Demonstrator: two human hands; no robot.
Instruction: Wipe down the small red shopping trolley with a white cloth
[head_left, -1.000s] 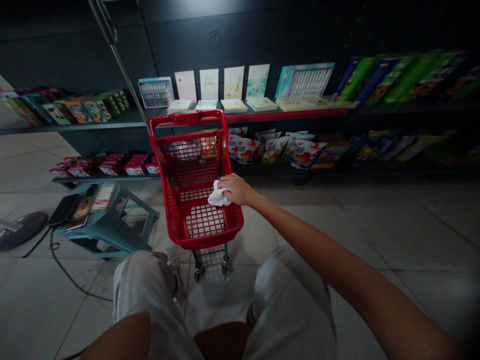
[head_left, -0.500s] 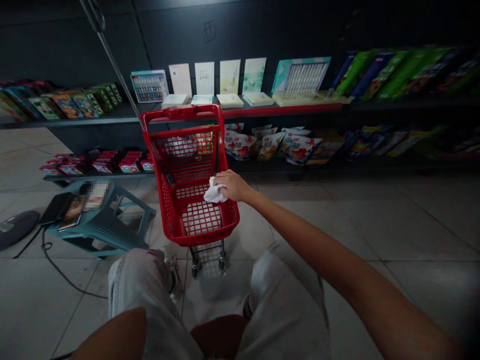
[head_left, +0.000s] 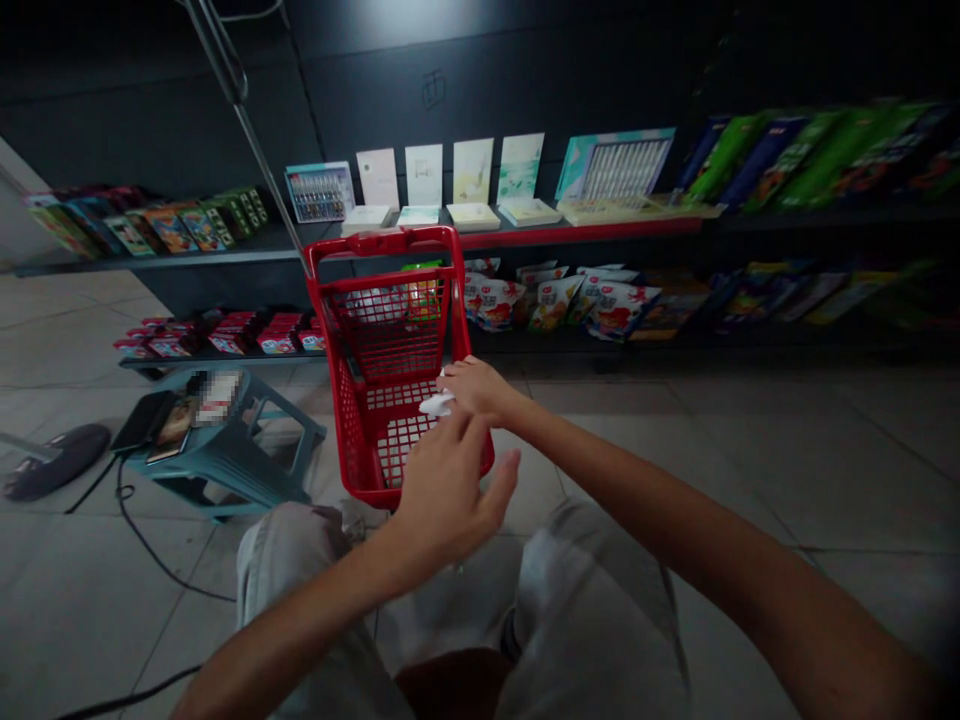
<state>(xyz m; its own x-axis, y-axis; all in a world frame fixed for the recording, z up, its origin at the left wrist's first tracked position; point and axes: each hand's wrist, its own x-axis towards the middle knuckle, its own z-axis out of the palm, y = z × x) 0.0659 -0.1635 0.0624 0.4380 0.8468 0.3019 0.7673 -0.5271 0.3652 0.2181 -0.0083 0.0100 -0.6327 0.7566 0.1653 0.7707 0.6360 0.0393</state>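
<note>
A red shopping cart (head_left: 346, 410) with a mesh basket stands in front of my knees. My right hand (head_left: 484, 390) is closed round a crumpled white cloth or tissue (head_left: 436, 404), at the right rim of the basket. Part of the white piece is hidden by my fingers. My left hand (head_left: 450, 490) is over the near right corner of the cart, with thumb and fingers apart and nothing seen in it. Its fingertips come close to my right hand; whether they touch I cannot tell.
At left a blue-grey plastic stool (head_left: 225, 455) carries a black device and a booklet, with a cable (head_left: 150, 570) trailing on the floor. Behind the cart, shelves hold notebooks (head_left: 472, 180), snack bags (head_left: 619, 305), and boxes (head_left: 202, 228). A thin metal pole (head_left: 262, 160) rises at the cart's left.
My left hand has come up into view and reached forward beside my right hand. The right hand still grips the white cloth at the cart's rim. The view has shifted slightly.
</note>
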